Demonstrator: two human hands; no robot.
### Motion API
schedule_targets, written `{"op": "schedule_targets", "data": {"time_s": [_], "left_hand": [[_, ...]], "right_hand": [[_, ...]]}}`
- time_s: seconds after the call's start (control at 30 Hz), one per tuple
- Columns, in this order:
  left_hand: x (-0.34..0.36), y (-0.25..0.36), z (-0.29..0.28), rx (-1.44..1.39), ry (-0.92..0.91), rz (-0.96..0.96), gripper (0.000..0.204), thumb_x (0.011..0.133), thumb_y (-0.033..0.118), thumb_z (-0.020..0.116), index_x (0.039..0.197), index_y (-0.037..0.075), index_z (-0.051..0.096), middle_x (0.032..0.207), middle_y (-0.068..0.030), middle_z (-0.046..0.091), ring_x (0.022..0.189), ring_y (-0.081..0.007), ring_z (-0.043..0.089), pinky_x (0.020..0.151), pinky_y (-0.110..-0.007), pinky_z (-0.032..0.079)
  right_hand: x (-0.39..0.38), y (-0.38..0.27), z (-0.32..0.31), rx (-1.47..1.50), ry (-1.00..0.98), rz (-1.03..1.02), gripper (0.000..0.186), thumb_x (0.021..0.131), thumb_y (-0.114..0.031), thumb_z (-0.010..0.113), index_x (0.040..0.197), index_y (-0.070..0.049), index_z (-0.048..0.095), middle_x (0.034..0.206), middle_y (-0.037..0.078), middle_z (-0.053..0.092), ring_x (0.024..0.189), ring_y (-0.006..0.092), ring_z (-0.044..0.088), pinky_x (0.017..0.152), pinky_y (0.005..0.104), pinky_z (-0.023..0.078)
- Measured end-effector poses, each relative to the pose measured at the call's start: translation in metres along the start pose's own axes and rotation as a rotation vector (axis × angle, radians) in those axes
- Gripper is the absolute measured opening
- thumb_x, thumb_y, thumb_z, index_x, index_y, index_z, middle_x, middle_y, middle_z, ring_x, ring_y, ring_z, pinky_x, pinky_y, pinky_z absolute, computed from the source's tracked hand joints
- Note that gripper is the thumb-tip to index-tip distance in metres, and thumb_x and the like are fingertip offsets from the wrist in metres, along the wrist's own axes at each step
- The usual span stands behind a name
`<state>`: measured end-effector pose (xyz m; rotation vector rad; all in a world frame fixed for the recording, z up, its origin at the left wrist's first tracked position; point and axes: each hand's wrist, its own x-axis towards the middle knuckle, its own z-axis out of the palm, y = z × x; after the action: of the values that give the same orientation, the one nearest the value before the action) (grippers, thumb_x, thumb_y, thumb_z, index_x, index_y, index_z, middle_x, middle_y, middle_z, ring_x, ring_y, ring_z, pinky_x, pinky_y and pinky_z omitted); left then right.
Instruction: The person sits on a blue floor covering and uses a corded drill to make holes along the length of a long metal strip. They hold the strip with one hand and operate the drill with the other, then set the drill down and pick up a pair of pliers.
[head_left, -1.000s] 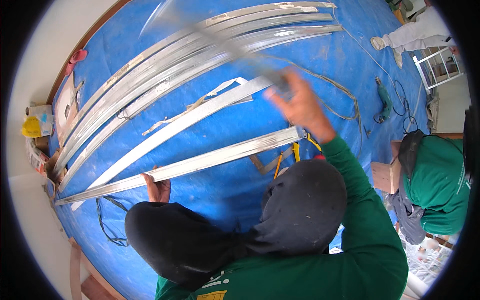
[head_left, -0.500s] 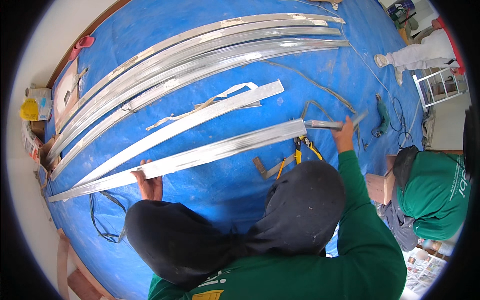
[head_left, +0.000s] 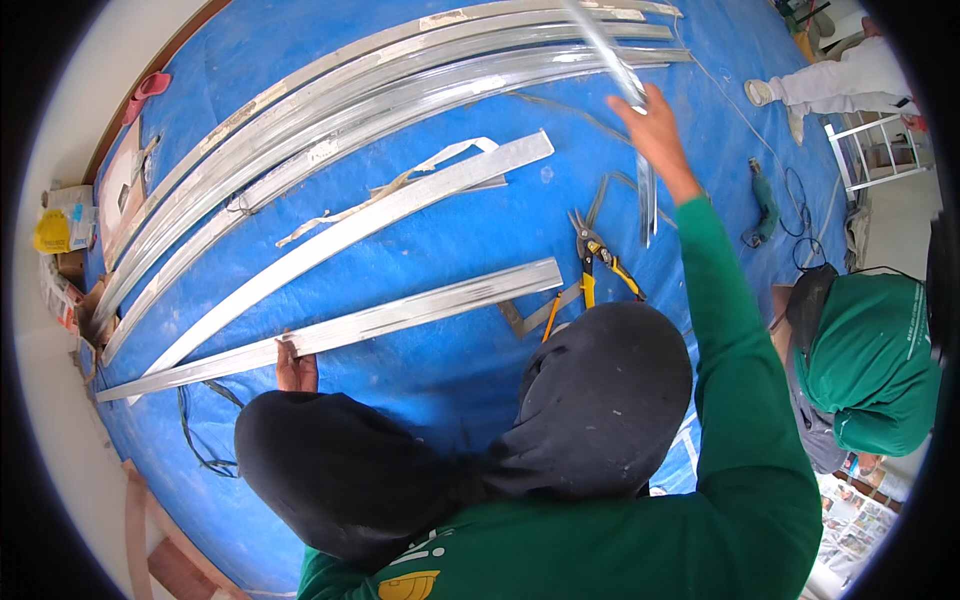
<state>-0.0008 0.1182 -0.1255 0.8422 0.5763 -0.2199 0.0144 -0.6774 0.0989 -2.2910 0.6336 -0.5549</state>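
My left hand (head_left: 297, 371) is closed on the lower edge of a long silver metal channel (head_left: 430, 312), which slants across in front of my knees. Raised at the upper right, my right hand (head_left: 655, 140) grips a thin metal strip (head_left: 647, 205); its far end is smeared by motion and points up over the other channels. Between the two hands, yellow-and-black tin snips (head_left: 590, 255) lie on the blue sheet, jaws pointing away from me. Close to the channel's right end are a yellow pencil (head_left: 552, 318) and a flat square (head_left: 514, 319), partly hidden by my knee.
Several long metal channels (head_left: 350, 105) curve across the far side of the blue sheet (head_left: 400, 400). Another channel (head_left: 350, 230) lies before them. At right are a green power tool (head_left: 764, 205) with a cord, a white ladder (head_left: 880, 155), a co-worker in green (head_left: 870, 360) and another person's legs (head_left: 830, 85).
My right hand has moved up and away with the thin strip, swinging it from nearly sideways to upright and clear of the channel's end. My left hand stays on the channel.
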Motion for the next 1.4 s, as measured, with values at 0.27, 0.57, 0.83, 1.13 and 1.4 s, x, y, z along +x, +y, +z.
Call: {"op": "schedule_targets", "data": {"time_s": [0.27, 0.57, 0.83, 1.13, 1.4], "left_hand": [[-0.036, 0.038, 0.029, 1.244, -0.181, -0.329, 0.058, 0.112, 0.057, 0.073, 0.122, 0.0, 0.073, 0.11, -0.0116, 0.078, 0.085, -0.0252, 0.079, 0.076, -0.039, 0.067], [-0.066, 0.102, 0.142, 1.664, -0.578, -0.295, 0.04, 0.113, 0.04, 0.075, 0.123, 0.002, 0.074, 0.105, -0.0101, 0.077, 0.095, -0.0187, 0.075, 0.087, -0.037, 0.062], [-0.04, 0.081, 0.32, 2.131, -0.995, 0.003, 0.046, 0.094, 0.025, 0.094, 0.128, 0.002, 0.074, 0.103, -0.0132, 0.077, 0.094, -0.0271, 0.076, 0.086, -0.042, 0.061], [-0.015, -0.057, 0.283, 2.138, -1.416, 0.471, 0.113, 0.077, 0.034, 0.104, 0.167, 0.0, 0.044, 0.14, -0.0253, 0.066, 0.123, -0.0463, 0.069, 0.104, -0.052, 0.059], [0.0, -0.092, 0.286, 2.371, -1.476, 0.416, 0.101, 0.071, 0.027, 0.107, 0.149, 0.004, 0.048, 0.131, -0.0223, 0.066, 0.119, -0.0478, 0.072, 0.096, -0.057, 0.063]], "right_hand": [[0.005, -0.046, 0.095, -0.283, -0.114, -0.395, 0.08, 0.101, -0.048, 0.086, 0.158, 0.0, 0.058, 0.147, 0.026, 0.064, 0.133, 0.0408, 0.066, 0.111, 0.0499, 0.055], [-0.287, 0.047, 0.035, -0.004, -0.481, -0.12, 0.053, 0.105, -0.027, 0.08, 0.149, -0.003, 0.064, 0.134, 0.021, 0.067, 0.128, 0.042, 0.068, 0.11, 0.0501, 0.055], [-0.375, 0.081, -0.002, -0.308, -0.137, 0.095, 0.062, 0.102, -0.023, 0.081, 0.154, 0.0, 0.057, 0.138, 0.024, 0.061, 0.128, 0.0451, 0.063, 0.112, 0.0525, 0.053], [-0.347, 0.077, -0.015, -0.204, -0.098, 0.215, 0.061, 0.102, -0.021, 0.081, 0.154, 0.0, 0.057, 0.133, 0.022, 0.06, 0.117, 0.0418, 0.066, 0.104, 0.0515, 0.056], [-0.286, 0.179, -0.073, -0.196, 0.329, 0.545, 0.061, 0.105, -0.043, 0.081, 0.149, -0.004, 0.062, 0.124, 0.023, 0.069, 0.116, 0.0425, 0.071, 0.095, 0.0539, 0.059]]}}
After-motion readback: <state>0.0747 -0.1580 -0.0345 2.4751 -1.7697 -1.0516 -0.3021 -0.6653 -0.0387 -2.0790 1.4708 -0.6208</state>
